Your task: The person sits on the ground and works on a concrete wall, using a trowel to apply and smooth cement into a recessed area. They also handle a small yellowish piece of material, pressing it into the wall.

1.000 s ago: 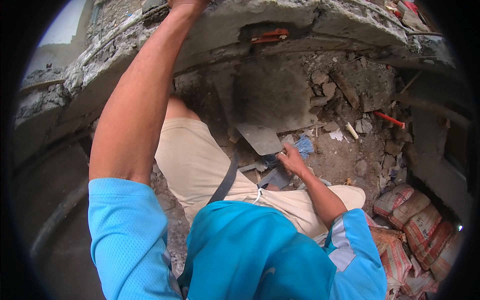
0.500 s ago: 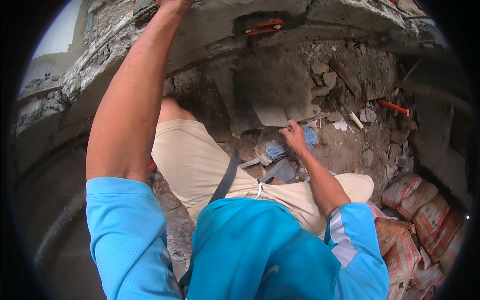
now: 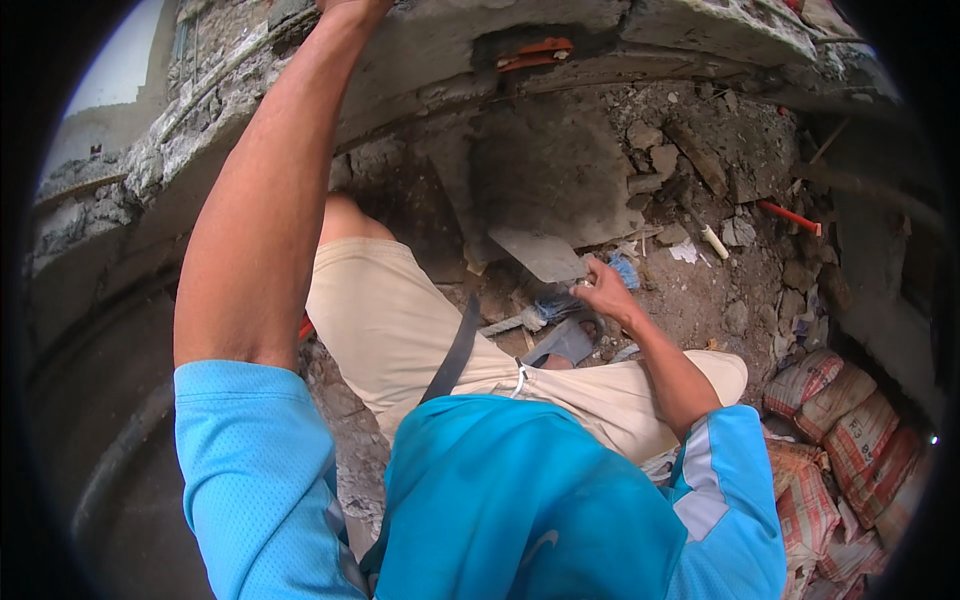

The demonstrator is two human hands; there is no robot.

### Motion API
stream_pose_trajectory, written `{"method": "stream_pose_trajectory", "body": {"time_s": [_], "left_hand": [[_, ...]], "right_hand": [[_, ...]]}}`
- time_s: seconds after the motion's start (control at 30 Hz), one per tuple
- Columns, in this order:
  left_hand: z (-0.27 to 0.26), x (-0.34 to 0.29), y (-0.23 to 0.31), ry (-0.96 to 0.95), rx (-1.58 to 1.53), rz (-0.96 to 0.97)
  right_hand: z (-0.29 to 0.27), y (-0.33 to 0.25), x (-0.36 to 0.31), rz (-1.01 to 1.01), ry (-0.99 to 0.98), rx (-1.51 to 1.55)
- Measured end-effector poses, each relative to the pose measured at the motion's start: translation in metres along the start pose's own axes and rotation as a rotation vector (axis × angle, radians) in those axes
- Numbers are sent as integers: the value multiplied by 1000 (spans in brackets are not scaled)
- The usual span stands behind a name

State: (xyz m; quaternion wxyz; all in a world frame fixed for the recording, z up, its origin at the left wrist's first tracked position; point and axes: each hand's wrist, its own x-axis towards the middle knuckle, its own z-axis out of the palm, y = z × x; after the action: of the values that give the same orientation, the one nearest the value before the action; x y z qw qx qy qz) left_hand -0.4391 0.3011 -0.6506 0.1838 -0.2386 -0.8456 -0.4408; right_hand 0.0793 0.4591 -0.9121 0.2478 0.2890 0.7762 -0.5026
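Observation:
My left arm reaches up to the far side, and my left hand [image 3: 355, 8] is at the concrete edge [image 3: 400, 55]. Its fingers are cut off by the picture's upper rim. My right hand [image 3: 604, 290] is low in front of my bent legs, its fingers closed at the end of a flat grey trowel-like plate [image 3: 540, 255]. The plate slants away from the hand to the far left; whether it has a handle is hidden by the fingers. Beneath the hand lie a blue frayed bundle [image 3: 622, 268] and a pale rope [image 3: 505, 325], beside my sandalled foot [image 3: 568, 342].
Broken stones [image 3: 645, 135] and a wood piece [image 3: 697, 158] lie on the dirt at the far right. A red bar [image 3: 790, 216] and white tube [image 3: 714, 241] are closer. Stacked sacks [image 3: 860, 420] stand at right. An orange-red fitting [image 3: 535, 53] sits in the concrete recess.
My right hand has moved slightly nearer and to the right. The grey plate has come nearer with it and turned, showing more of its face. My left arm has hardly moved.

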Motion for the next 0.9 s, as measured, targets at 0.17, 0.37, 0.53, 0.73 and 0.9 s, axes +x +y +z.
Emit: {"method": "stream_pose_trajectory", "body": {"time_s": [0.17, 0.37, 0.53, 0.73, 0.9], "left_hand": [[5, 0, 6, -37, 0, -37], [6, 4, 3, -39, 10, -27], [4, 5, 3, -65, -14, -24], [0, 2, 4, -70, -41, -28], [1, 7, -10, -94, -208, -34]], "right_hand": [[-22, -29, -7, 174, -60, 212], [-28, -71, -2, 187, 73, 230], [7, -86, -10, 243, 23, 525], [21, -80, -34, 305, -6, 417], [13, -60, -43, 371, 98, 478]]}}
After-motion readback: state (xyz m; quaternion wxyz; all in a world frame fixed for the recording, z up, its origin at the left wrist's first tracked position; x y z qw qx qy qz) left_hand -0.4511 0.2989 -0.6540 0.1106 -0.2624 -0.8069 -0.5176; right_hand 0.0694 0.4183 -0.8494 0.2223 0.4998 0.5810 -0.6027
